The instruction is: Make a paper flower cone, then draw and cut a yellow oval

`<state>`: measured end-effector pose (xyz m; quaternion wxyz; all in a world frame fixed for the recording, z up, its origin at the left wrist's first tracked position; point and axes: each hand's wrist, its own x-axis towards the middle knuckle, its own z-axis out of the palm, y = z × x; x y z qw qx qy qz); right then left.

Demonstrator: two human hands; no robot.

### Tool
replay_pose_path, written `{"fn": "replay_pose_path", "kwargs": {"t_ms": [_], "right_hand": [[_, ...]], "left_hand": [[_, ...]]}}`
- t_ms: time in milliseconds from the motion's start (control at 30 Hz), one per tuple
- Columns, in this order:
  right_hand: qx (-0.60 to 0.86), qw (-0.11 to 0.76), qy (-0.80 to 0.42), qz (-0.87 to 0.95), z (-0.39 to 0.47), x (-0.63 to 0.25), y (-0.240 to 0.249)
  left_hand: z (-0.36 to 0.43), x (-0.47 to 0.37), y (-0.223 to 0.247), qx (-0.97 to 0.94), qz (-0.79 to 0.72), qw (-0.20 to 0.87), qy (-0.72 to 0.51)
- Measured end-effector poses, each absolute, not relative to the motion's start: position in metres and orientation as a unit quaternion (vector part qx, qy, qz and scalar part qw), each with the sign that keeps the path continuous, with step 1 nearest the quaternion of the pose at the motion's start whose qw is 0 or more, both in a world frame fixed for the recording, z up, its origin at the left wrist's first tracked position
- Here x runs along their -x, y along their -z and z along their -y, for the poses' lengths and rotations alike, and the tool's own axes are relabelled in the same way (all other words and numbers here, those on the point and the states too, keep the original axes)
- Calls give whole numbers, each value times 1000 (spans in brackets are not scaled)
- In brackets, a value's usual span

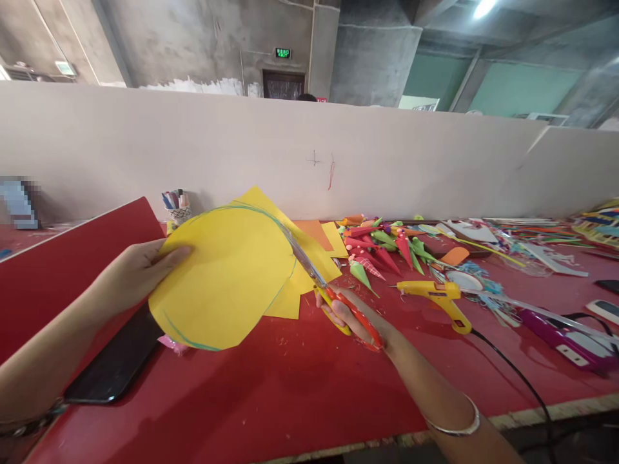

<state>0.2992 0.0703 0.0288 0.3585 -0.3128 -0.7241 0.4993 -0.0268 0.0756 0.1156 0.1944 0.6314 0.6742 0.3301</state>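
Note:
My left hand [155, 264] pinches the left edge of a large yellow paper sheet [222, 270], thumb on top. Its outline is mostly rounded, with a green drawn line along parts of the edge. My right hand [351, 316] is closed round the red and yellow handles of a pair of scissors [309, 264]. The blades lie against the upper right edge of the sheet, along the green line. Behind them, an angular yellow offcut stretches to the right. Both hands hold the paper and scissors above the red table [290, 393].
A yellow glue gun [435, 296] with a black cord lies right of my right hand. Behind it are several red and green paper cones [382, 248]. A purple power strip [561, 338] is farther right. A black phone [118, 357] lies under my left forearm; a pen cup [178, 209] stands behind.

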Motion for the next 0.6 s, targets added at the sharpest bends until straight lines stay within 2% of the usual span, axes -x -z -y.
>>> {"fn": "replay_pose_path", "kwargs": {"t_ms": [167,600], "right_hand": [[323,328,-483,745,-72,-299,-25],[377,335,-399,766,-81,-300,-19]], "left_hand": [[-76,25,-115,-637,-673,218,-305],[-81,28,-125,-648,-650,280,-281]]}}
